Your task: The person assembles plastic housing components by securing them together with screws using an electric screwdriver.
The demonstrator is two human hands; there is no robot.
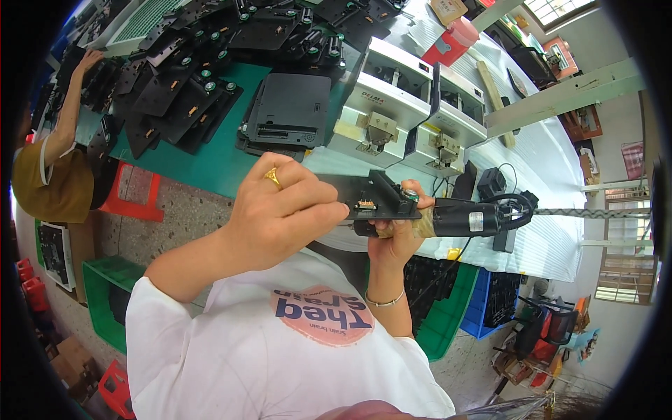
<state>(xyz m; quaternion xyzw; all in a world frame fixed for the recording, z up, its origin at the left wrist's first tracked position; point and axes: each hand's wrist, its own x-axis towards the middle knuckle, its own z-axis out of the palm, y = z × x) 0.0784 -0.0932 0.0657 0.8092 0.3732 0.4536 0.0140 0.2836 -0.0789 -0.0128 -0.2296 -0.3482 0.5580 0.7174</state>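
In front of my chest is a black plastic panel [341, 186] with an upright bracket, a small pale connector and a round green-and-silver part at its right end. My left hand [280, 206], wearing a gold ring, is closed with its fingertips at the panel's left part; the palm side is hidden. My right hand [395, 241] is wrapped round a black corded power tool [458, 218], which looks like an electric screwdriver with tape round its body. Its fingers also reach up beside the panel's right end. The tool lies sideways, its cord end to the right; its tip is hidden.
Many similar black panels [168, 91] are heaped on the green-topped table [227, 164]. A stack of black casings [287, 105] and two white machines [381, 101] stand ahead. Green crates [105, 294] and a blue crate [479, 311] flank me. Another person [52, 175] works at far left.
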